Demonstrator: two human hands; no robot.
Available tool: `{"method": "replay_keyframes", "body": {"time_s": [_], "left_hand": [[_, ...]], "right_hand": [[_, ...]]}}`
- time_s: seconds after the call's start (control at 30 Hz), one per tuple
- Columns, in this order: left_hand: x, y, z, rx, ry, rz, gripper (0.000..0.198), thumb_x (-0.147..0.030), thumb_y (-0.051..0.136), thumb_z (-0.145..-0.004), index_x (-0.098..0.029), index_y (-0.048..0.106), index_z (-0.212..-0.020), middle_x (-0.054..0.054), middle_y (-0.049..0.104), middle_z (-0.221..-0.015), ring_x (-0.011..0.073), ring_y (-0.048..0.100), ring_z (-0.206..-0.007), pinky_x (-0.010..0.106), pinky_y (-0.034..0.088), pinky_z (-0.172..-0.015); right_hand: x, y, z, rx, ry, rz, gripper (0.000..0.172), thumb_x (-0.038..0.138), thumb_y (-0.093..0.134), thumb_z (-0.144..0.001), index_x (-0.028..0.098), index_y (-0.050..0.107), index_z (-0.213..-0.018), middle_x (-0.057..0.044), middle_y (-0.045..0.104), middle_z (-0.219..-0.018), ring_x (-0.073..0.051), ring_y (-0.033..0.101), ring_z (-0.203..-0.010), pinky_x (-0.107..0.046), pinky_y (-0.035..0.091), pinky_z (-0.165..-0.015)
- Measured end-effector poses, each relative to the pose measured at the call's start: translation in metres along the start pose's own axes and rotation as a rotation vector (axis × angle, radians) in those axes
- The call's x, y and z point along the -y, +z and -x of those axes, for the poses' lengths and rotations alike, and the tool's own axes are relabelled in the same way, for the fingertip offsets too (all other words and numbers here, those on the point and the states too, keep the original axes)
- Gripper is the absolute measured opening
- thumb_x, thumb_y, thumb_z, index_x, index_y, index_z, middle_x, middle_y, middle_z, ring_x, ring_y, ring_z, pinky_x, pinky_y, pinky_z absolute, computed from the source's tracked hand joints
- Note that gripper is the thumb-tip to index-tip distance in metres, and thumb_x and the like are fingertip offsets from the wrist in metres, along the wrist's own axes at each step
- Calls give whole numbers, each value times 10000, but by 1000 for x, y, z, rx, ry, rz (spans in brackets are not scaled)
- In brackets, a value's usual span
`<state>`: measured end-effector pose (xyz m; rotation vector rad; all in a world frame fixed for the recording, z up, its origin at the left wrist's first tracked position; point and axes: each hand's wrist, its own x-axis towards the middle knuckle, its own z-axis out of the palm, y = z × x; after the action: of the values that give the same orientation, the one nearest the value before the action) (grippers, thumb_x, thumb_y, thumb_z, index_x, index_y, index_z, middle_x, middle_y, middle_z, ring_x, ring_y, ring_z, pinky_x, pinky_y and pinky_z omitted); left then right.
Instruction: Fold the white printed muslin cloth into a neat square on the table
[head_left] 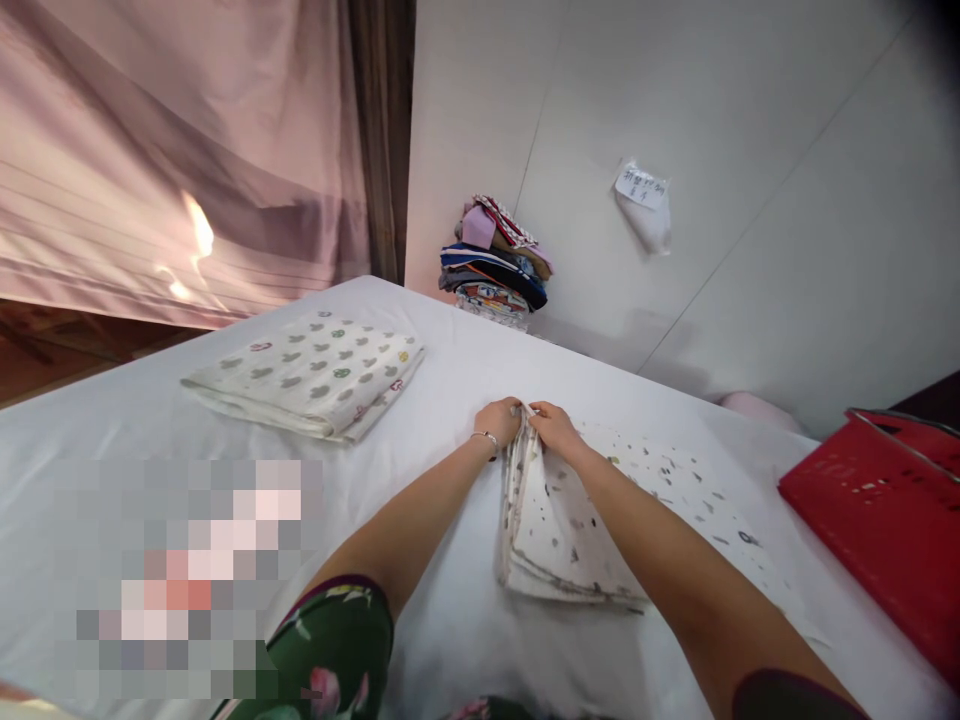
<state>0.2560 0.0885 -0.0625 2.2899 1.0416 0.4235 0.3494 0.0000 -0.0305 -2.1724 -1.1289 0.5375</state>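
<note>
1. Nearest the lens, a green floral sleeve covers the left upper arm, well behind the grip.
2. The white sheet spreads under the grip on every side.
3. The speckled cloth lies folded on the sheet, running from the grip back toward the person.
4. A red basket sits well right of the grip.
5. A folded printed cloth lies well left of the grip.
6. A pile of clothes stands beyond the grip, against the wall.
7. The left hand and right hand meet side by side, each grip pinched narrow on the speckled cloth's far edge.
8. A bracelet rings the left wrist, just behind the grip.
</note>
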Motion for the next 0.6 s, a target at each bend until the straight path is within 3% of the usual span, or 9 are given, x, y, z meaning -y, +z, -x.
{"method": "replay_keyframes", "body": {"time_s": [0.13,0.3,0.43,0.6], "left_hand": [[4,1,-5,3,5,13,252,-334,508,-795,-253,633,-998,36,677,-921,179,609,-840,255,441,-709],[4,2,-5,-31,76,14,294,-302,465,-824,-269,606,-1080,35,627,-1042,164,584,-900,243,423,-739],[4,3,-5,-24,108,10,270,-298,459,-823,-292,635,-1027,21,619,-995,155,587,-841,239,422,-702],[6,5,-7,-41,96,18,214,-272,496,-794,-247,654,-938,23,615,-979,151,578,-829,234,418,-696]], "right_hand": [[-4,3,0,14,-1,-78,403,180,442,-714,187,599,-1086,10,619,-702,-108,525,-541,-204,406,-511],[-9,5,0,24,9,-174,436,178,430,-697,181,588,-1103,17,586,-667,-102,476,-463,-217,377,-450],[-11,6,0,28,16,-230,432,158,435,-692,172,589,-1095,23,558,-637,-94,454,-444,-212,363,-431],[-10,6,4,71,14,-274,378,242,460,-768,154,559,-1121,32,523,-583,-89,444,-420,-206,367,-406]]}}
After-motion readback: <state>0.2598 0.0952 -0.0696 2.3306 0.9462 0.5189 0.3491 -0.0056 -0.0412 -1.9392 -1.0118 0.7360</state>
